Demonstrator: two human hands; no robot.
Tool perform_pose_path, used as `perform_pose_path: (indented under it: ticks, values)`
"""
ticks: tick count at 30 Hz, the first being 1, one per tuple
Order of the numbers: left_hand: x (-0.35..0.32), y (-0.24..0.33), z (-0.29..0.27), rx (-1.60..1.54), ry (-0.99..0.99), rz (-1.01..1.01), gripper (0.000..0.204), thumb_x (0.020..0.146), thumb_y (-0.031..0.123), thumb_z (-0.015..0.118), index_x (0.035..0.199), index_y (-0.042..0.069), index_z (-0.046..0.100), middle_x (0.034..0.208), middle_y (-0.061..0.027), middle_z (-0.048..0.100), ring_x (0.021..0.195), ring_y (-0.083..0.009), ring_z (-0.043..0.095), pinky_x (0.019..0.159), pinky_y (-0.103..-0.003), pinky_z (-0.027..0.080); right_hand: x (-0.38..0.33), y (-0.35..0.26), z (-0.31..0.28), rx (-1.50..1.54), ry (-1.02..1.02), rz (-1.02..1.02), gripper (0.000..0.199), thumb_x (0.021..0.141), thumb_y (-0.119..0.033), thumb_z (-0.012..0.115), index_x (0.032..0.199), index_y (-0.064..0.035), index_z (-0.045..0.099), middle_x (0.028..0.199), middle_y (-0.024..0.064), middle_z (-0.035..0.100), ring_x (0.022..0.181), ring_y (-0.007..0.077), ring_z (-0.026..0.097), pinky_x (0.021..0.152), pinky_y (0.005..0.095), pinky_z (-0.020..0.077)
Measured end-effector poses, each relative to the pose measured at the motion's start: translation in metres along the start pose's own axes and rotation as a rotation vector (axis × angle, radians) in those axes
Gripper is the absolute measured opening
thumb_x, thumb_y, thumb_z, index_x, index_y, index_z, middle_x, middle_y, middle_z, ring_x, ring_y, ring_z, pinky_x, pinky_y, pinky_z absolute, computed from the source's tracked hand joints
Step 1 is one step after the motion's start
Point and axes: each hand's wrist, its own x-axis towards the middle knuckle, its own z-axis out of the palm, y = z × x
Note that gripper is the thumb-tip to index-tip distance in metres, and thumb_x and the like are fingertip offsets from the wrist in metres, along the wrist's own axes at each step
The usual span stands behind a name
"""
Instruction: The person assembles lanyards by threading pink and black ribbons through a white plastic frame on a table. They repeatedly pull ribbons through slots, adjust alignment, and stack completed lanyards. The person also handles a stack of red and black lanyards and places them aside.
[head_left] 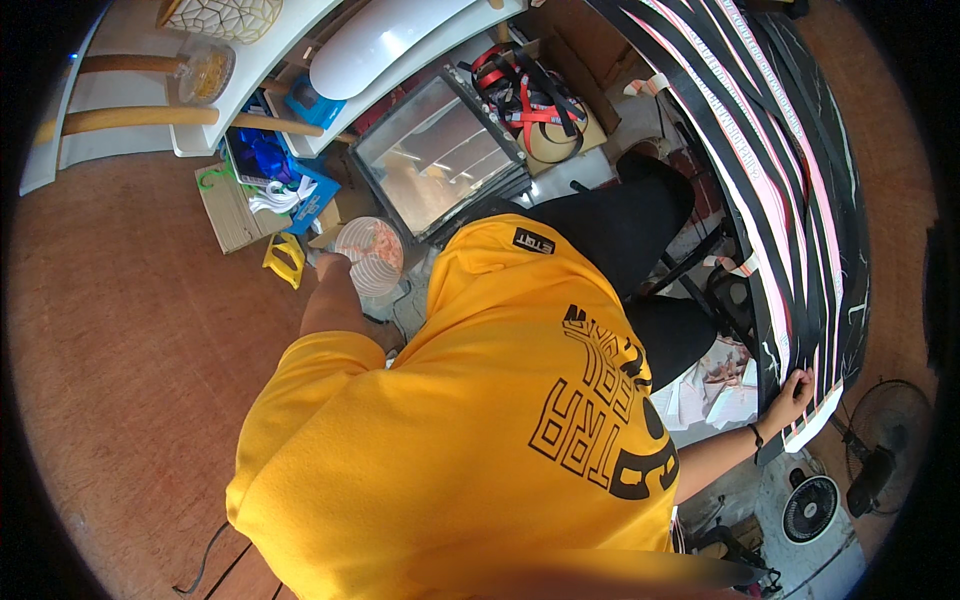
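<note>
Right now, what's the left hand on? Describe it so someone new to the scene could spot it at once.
Start at the big dark framed screen leaning among the clutter by the white shelving. Just below its lower left corner, the left hand touches a round clear plastic container with a ribbed lid and pinkish contents. It is the only round, see-through item there; its neighbours are a yellow plastic piece and flat cardboard.

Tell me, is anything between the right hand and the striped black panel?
Nothing visible: the right hand already rests on the lower edge of the striped black panel. The left hand is over at the round patterned disc.
</note>
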Motion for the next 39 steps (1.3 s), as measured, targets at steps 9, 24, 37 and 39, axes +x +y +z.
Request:
perform_pose_path:
  ticks: [9, 24, 37, 39]
  values:
    - [-0.009, 0.002, -0.008, -0.18, 0.101, -0.051, 0.032, 0.091, 0.022, 0.057, 0.117, 0.006, 0.069, 0.125, -0.0134, 0.066, 0.116, -0.0293, 0.063, 0.095, -0.041, 0.052, -0.001, -0.008, 0.0, -0.015, -0.007, 0.014, 0.022, 0.096, -0.02, 0.064, 0.098, 0.0022, 0.064, 0.129, 0.0142, 0.057, 0.112, 0.022, 0.056, 0.09, 0.0324, 0.0448]
    - [-0.038, 0.014, -0.03, -0.313, 0.138, -0.144, 0.038, 0.092, 0.03, 0.054, 0.121, 0.008, 0.066, 0.128, -0.0147, 0.064, 0.121, -0.0316, 0.06, 0.099, -0.043, 0.049, 0.0, -0.005, -0.001, -0.044, -0.018, -0.043, 0.024, 0.096, -0.02, 0.065, 0.101, 0.0032, 0.063, 0.128, 0.0139, 0.058, 0.11, 0.0233, 0.057, 0.095, 0.0339, 0.0437]
    - [-0.298, 0.261, -0.247, -1.185, 1.137, 1.432, 0.019, 0.089, 0.008, 0.065, 0.106, 0.001, 0.06, 0.103, -0.0128, 0.058, 0.096, -0.0291, 0.056, 0.083, -0.04, 0.045, -0.018, -0.083, 0.018, -0.076, 0.072, -0.067, 0.008, 0.081, -0.011, 0.071, 0.087, -0.0058, 0.07, 0.118, 0.0162, 0.062, 0.11, 0.0291, 0.058, 0.091, 0.0374, 0.0473]
    - [-0.385, 0.293, -0.268, -1.354, 1.022, 1.736, 0.019, 0.088, 0.002, 0.065, 0.106, 0.0, 0.06, 0.105, -0.014, 0.056, 0.099, -0.0292, 0.054, 0.087, -0.038, 0.044, -0.022, -0.094, 0.027, -0.074, 0.136, -0.001, 0.008, 0.079, -0.012, 0.073, 0.085, -0.0075, 0.07, 0.117, 0.0144, 0.063, 0.109, 0.0309, 0.058, 0.09, 0.0392, 0.0474]
